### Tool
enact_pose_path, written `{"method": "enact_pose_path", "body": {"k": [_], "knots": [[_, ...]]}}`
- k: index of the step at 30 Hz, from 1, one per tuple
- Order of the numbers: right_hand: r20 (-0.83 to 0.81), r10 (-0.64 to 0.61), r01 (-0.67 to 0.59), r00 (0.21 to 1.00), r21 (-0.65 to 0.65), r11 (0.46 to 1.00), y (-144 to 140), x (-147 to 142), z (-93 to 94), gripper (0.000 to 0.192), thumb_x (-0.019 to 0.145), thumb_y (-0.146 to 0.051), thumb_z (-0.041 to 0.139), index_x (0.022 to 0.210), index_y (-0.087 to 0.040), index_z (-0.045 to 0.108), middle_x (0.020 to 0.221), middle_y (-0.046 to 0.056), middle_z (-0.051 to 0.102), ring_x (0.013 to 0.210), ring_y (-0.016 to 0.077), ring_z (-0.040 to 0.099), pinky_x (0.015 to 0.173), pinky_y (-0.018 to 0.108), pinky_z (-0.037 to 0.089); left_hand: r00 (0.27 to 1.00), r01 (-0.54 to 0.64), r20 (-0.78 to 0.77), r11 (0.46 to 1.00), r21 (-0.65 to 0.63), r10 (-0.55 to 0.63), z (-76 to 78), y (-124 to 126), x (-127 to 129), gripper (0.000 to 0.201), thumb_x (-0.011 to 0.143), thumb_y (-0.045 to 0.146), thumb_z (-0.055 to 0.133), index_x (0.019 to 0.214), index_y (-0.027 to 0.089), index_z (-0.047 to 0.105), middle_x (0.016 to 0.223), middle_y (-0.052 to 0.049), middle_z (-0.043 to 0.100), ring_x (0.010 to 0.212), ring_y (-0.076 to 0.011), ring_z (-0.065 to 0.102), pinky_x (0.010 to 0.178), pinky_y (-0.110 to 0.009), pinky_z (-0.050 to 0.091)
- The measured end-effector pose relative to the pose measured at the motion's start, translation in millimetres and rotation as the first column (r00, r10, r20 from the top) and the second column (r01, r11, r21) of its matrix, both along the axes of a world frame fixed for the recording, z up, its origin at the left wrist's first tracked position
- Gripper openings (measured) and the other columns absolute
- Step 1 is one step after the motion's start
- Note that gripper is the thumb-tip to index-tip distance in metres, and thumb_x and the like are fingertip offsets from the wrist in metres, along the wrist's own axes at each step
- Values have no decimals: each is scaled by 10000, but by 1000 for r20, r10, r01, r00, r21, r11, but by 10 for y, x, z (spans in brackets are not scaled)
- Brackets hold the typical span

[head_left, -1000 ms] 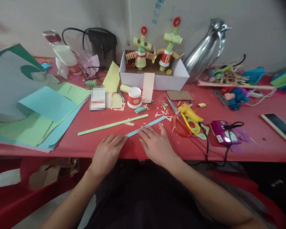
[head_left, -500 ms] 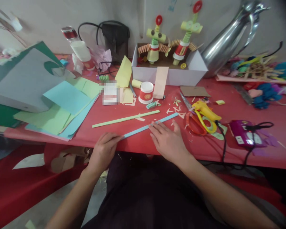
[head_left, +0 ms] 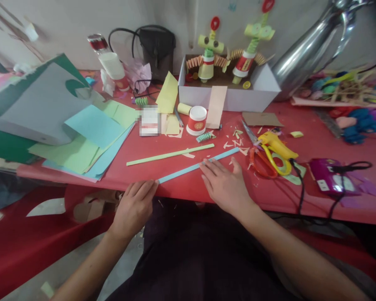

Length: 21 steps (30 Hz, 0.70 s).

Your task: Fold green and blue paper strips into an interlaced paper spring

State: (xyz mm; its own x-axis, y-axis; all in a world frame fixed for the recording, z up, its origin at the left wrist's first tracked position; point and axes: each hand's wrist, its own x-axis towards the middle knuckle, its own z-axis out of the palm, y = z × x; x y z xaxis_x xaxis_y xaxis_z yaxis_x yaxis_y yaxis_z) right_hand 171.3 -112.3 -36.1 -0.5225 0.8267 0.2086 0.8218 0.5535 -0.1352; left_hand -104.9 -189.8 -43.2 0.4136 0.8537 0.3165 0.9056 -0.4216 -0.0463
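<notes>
Blue strip (head_left: 179, 173) on red surface (head_left: 182, 188), near side of paper cup (head_left: 196, 121); green strip (head_left: 171, 154) between. Left hand (head_left: 134, 205), left of cup: grip pinched on 1 strip end. Right hand (head_left: 226, 184): grip apart, fingers flat on blue strip.

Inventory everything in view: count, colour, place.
blue paper strip: 1, light blue, front
green paper strip: 1, light green, behind
upturned paper cup: 1, red-white, centre
paper figures: 2, multicoloured, in box
box: 1, white, back centre
metal jug: 1, silver, back right
scissors: 1, red-handled, right
glue gun: 1, yellow, beside scissors
device: 1, purple, right
bag: 1, black, back left
paper sheets: several, green, blue, left
paper scraps: many, mixed, right
table: 1, red, beneath
left hand: 1, at blue paper strip's left end
right hand: 1, on blue paper strip
</notes>
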Motion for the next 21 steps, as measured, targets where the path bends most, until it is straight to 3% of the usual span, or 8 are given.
{"method": "enact_pose_path", "body": {"k": [5, 7, 11, 14, 16, 18, 20, 21], "knots": [[60, 30, -32, 998, 30, 999, 67, -94, 139, 336, 1002, -237, 408, 1232, -126, 626, 1273, 149, 671, 1183, 298, 586, 1110, 577, 219, 985, -95, 146, 994, 44, 88, 28, 20, 53, 217, 878, 143, 588, 1078, 173, 665, 1045, -92, 708, 949, -242, 637, 880, -415, 525], [99, 67, -70, 993, 29, 997, 80, -175, 201, 309, 993, -244, 436, 1163, -104, 653, 1164, 158, 704, 1103, 294, 608, 1066, 520, 303, 991, -64, 122, 996, 54, 57, -15, 36, 13, 192, 892, 130, 571, 1051, 180, 667, 1017, -83, 719, 931, -229, 647, 878, -402, 525], [138, 187, -192, 973, 26, 981, 35, -355, 235, 276, 970, -175, 452, 1142, -112, 658, 1032, 140, 718, 964, 275, 623, 820, 409, 450, 997, 82, -5, 989, 119, -82, -79, 38, -109, 225, 904, 107, 547, 1090, 182, 648, 1039, -95, 723, 952, -234, 665, 871, -390, 523], [115, 256, -261, 960, 23, 965, 6, -424, 258, 304, 941, -94, 455, 1158, -111, 668, 941, 120, 731, 885, 259, 636, 703, 370, 472, 990, 58, 109, 971, 234, -85, 50, 40, -110, 226, 894, 122, 584, 1104, 194, 628, 1004, -76, 716, 932, -207, 675, 868, -344, 532], [-23, 264, -263, 964, 46, 964, 14, -405, 369, 310, 948, -96, 456, 1155, -129, 683, 936, 109, 743, 891, 246, 650, 708, 352, 501, 951, -49, 308, 960, 276, -40, 224, 74, -20, 263, 909, 153, 576, 1161, 223, 603, 1048, -70, 701, 1004, -207, 666, 930, -353, 524], [-333, 203, -189, 921, 75, 979, 29, -340, 589, 271, 980, -183, 475, 1128, -183, 702, 979, 82, 751, 934, 227, 667, 768, 343, 537, 834, -186, 550, 957, 221, 35, 418, 146, 143, 364, 941, 239, 545, 1304, 240, 513, 1235, -113, 639, 1152, -249, 616, 969, -412, 514], [-692, 82, -94, 717, 20, 995, 34, -255, 874, 208, 979, -289, 531, 1058, -247, 718, 946, 25, 750, 859, 188, 689, 760, 326, 572, 716, -188, 696, 974, 124, 50, 594, 245, 345, 682, 896, 392, 623, 1475, 232, 300, 1426, -172, 508, 1207, -280, 585, 952, -442, 525], [-820, 27, -75, 571, -20, 997, 31, -213, 1010, 183, 968, -312, 555, 1026, -260, 721, 909, 7, 745, 796, 171, 695, 721, 316, 587, 719, -130, 693, 989, 66, 48, 672, 297, 440, 715, 879, 425, 641, 1480, 231, 305, 1429, -169, 515, 1247, -289, 558, 979, -449, 508]]}}
